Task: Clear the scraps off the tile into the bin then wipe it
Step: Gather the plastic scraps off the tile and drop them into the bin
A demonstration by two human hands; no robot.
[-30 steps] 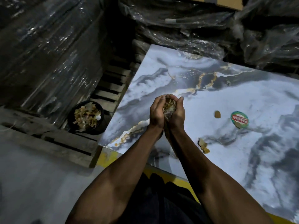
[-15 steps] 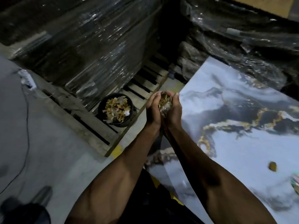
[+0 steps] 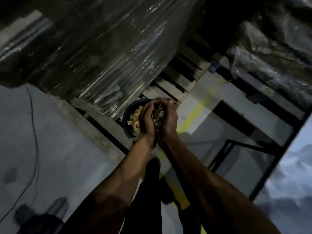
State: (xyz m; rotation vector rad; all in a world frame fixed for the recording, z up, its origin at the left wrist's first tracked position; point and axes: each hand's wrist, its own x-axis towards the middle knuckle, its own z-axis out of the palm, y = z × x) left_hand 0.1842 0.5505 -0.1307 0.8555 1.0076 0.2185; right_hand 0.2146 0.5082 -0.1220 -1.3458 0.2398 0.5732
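My left hand [image 3: 146, 119] and my right hand [image 3: 168, 119] are cupped together around a heap of brown and pale scraps [image 3: 157, 110]. Both hands hover just over the right side of the round black bin [image 3: 126, 121], which stands on the floor and holds several yellowish scraps [image 3: 135, 117]. Only the left part of the bin shows; my hands hide the rest. The marble-patterned tile [image 3: 290, 188] lies at the right edge of the view, blurred.
A plastic-wrapped pallet load [image 3: 101, 53] rises right behind the bin, on a wooden pallet [image 3: 177, 81]. A yellow floor line [image 3: 194, 114] runs past on the right. A black metal frame [image 3: 236, 144] carries the tile. A thin cable [image 3: 34, 132] trails over the grey floor at left.
Both cupped hands have carried the scraps leftward off the tile and now sit over the bin. The view has swung left, so the tile has slid to the right edge.
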